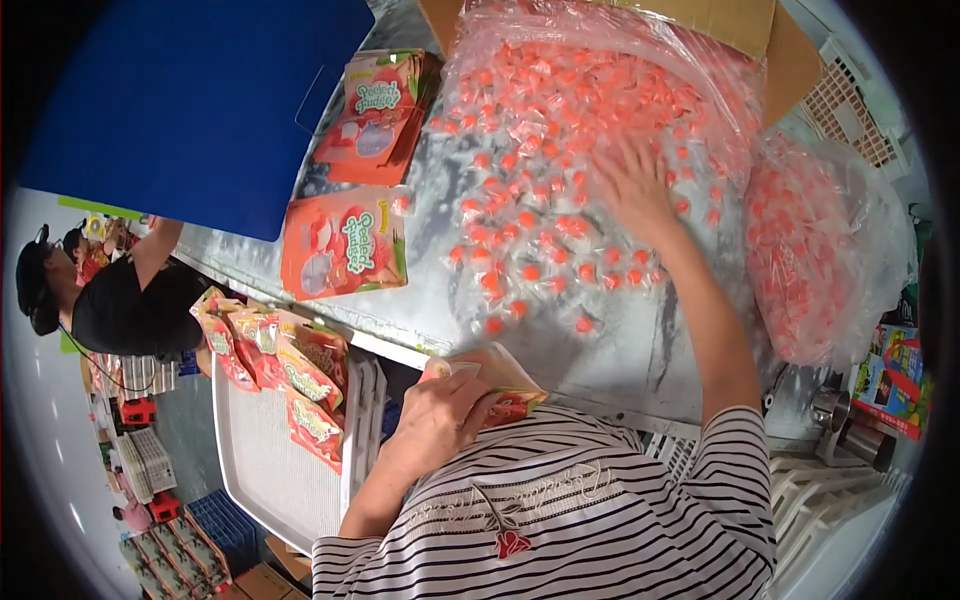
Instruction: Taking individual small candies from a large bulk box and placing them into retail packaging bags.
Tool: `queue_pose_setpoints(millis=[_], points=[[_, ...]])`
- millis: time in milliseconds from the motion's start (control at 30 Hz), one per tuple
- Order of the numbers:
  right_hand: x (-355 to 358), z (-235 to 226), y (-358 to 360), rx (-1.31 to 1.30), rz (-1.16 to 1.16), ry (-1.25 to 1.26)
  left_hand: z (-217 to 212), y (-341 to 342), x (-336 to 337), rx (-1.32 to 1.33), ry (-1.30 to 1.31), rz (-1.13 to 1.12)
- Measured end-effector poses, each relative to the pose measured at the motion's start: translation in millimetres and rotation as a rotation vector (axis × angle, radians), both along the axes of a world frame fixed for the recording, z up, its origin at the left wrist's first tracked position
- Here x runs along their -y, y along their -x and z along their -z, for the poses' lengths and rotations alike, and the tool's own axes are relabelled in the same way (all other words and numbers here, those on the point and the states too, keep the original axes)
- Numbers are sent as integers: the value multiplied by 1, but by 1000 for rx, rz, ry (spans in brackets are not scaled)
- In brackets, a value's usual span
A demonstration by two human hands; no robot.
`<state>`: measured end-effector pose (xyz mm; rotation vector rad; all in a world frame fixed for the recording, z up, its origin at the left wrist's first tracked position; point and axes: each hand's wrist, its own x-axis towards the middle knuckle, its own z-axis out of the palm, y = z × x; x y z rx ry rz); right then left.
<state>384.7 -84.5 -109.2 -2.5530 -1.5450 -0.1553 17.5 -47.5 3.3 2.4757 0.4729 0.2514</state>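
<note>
Pouch (490,385): light, floppy, likely slippery; left hand (440,420) clasped around its edge. Wrapped sweets (540,230): small, loose on bench (620,350); right hand (632,185) spread flat over them, grasping none

- A flat orange pouch (343,243) with a clear window and green corner lies on the counter (620,350), just left of the loose sweets.
- A stack of like pouches (378,115) sits further back, beside a blue board.
- More orange-red filled pouches (275,365) lie in a row along the rim of a white tray (270,470) at lower left.
- The left hand (440,420) holds an opened pouch (495,385) at the counter's near edge.
- A clear bag of orange sweets (820,250) bulges at right.
- A colourful red-and-blue box (893,380) stands at far right.
</note>
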Motion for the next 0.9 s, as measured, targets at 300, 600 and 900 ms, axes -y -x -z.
queue_pose_setpoints(millis=[300, 600, 900], points=[[2, -26, 57, -101, -82, -33, 2, 15, 2, -16, 54, -73], [67, 0, 132, -538, -323, -208, 5, 13, -4, -59, 51, -22], [85, 0, 59, -229, -163, -289, 3, 14, -5, -12, 46, -50]])
